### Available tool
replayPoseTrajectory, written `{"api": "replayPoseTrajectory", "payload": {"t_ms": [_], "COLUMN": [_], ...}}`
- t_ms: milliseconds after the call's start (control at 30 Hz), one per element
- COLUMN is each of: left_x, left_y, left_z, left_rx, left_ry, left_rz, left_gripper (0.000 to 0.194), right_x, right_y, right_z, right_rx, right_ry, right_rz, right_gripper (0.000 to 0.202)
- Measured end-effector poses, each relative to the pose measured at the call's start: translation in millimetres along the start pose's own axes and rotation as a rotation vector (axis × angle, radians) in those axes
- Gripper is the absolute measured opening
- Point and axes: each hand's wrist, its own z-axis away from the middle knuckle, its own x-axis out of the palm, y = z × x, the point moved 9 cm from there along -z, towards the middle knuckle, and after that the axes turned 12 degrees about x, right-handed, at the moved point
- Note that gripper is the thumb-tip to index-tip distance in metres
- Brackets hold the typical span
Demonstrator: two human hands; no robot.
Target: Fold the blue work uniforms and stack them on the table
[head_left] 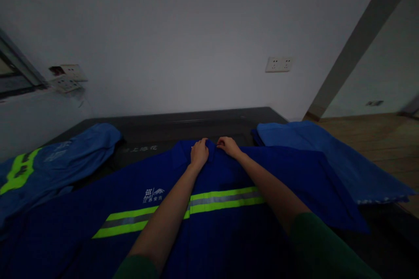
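A dark blue work jacket (225,176) lies spread front side up, its collar (179,153) toward the wall. A yellow-green and grey reflective band (225,199) crosses its chest, and a white printed logo (153,195) sits above the band. At the collar opening, my left hand (199,151) has its fingers closed on the cloth. Just to the right, the curled fingers of my right hand (228,146) pinch the collar's other side. The fingertips partly hide the collar edge, and my forearms cover parts of the band.
The jacket rests on a dark tabletop (209,121) against a white wall. Lighter blue garments lie on both sides: one with a reflective strip (78,152) at left, a folded one (314,148) at right. Wall sockets (279,64) are above; wooden floor (376,139) shows at right.
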Motion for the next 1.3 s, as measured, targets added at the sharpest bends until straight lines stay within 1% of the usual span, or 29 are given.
{"api": "replayPoseTrajectory", "payload": {"t_ms": [133,233,333,467,667,733,833,933,1033,1200,1300], "left_x": [-0.5,-2.5,-3.4,-0.8,9.0,11.0,11.8,9.8,6.4,7.2,10.8], "left_y": [-1,0,2,6,12,12,13,14,16,15,13], "left_z": [1,1,3,3,3,2,2,1,1,3,4], "left_rx": [-0.019,-0.015,-0.011,0.006,0.06,0.063,0.064,0.061,0.058,0.054,0.051], "left_ry": [-0.017,-0.023,-0.031,-0.055,-0.135,-0.152,-0.162,-0.163,-0.157,-0.149,-0.151], "left_rz": [-0.019,-0.037,-0.057,-0.078,-0.097,-0.102,-0.109,-0.118,-0.128,-0.137,-0.136], "left_gripper": [0.042,0.042,0.04,0.038,0.044,0.045,0.045,0.044,0.045,0.046,0.047], "right_x": [1,1,2,3,-3,-7,-14,-21,-23,-18,-17], "right_y": [5,7,8,6,10,12,15,21,25,30,34], "right_z": [-6,-13,-17,-12,-5,-3,-2,-5,-11,-14,-9], "right_rx": [0.023,0.067,0.111,0.127,0.1,0.073,0.039,0.044,0.071,0.114,0.126], "right_ry": [0.01,-0.001,-0.008,0.01,0.027,0.017,-0.01,-0.048,-0.07,-0.07,-0.038], "right_rz": [0.005,0.036,0.092,0.186,0.262,0.264,0.246,0.213,0.179,0.187,0.219], "right_gripper": [0.02,0.024,0.024,0.026,0.041,0.039,0.026,0.016,0.017,0.018,0.029]}}
